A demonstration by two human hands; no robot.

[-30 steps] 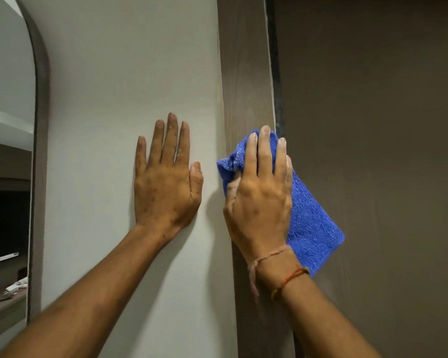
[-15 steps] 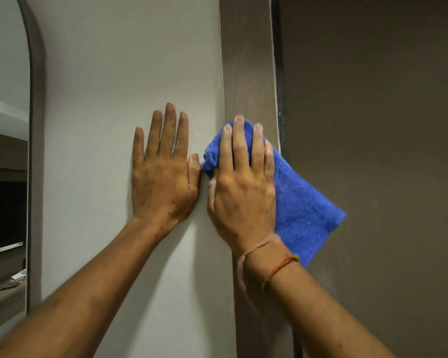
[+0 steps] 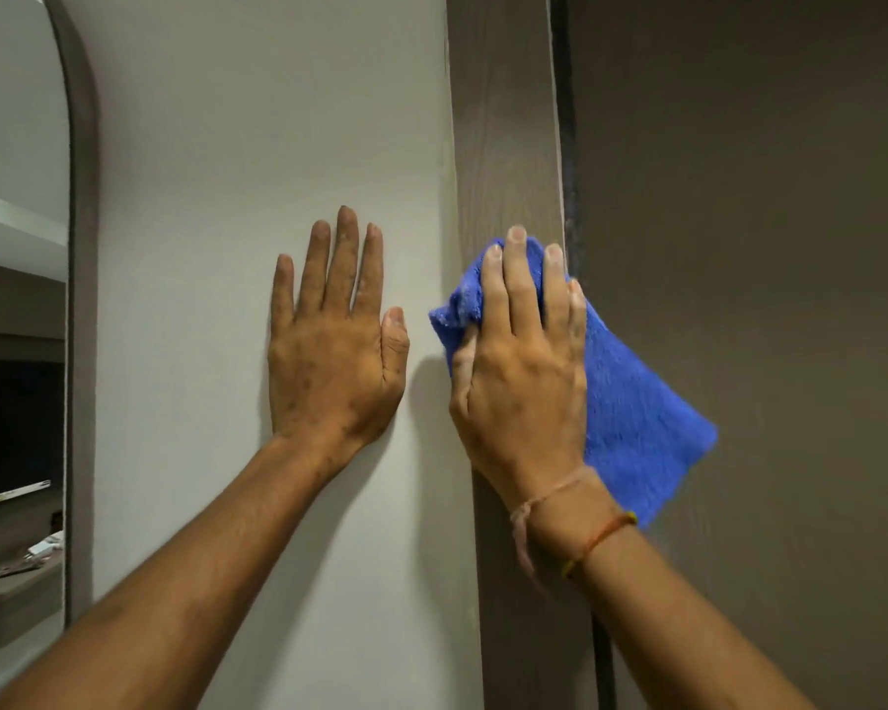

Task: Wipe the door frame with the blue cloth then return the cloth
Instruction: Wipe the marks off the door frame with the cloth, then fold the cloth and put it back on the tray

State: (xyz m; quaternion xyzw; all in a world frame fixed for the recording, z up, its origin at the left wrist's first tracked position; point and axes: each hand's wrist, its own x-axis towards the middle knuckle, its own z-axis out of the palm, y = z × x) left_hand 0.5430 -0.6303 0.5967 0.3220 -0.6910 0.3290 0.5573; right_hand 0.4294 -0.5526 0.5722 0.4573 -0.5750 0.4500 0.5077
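Note:
A brown wood-grain door frame (image 3: pixel 503 120) runs vertically down the middle of the view. My right hand (image 3: pixel 521 366) presses a blue cloth (image 3: pixel 631 417) flat against the frame, fingers pointing up; the cloth's lower right corner hangs over onto the dark brown door (image 3: pixel 765 248). My left hand (image 3: pixel 332 340) lies flat and spread on the pale wall (image 3: pixel 257 120), left of the frame and apart from the cloth, holding nothing.
A dark gap (image 3: pixel 567 146) separates frame and door. At the far left, an arched grey-edged mirror or opening (image 3: pixel 80 248) shows a room with a dark screen (image 3: pixel 19 427) and a shelf (image 3: pixel 11 591) with small items.
My right hand slid the cloth left toward my left hand, then back right onto the frame. The left hand stays planted on the wall.

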